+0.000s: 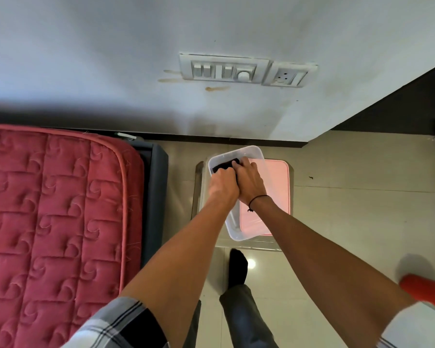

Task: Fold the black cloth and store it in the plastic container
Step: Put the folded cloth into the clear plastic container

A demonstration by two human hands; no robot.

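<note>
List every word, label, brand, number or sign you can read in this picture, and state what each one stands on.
None can be read.
Switch panel and socket on the wall: plain white faces, no legible marking.
Plastic container holding the black cloth: no label shows.
Red mattress: only a stitched swirl pattern, no text.

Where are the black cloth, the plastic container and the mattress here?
black cloth (222, 167), head view, bare top left of the hands.
plastic container (232, 231), head view, near wall.
mattress (53, 209), head view, quilted top.
</note>
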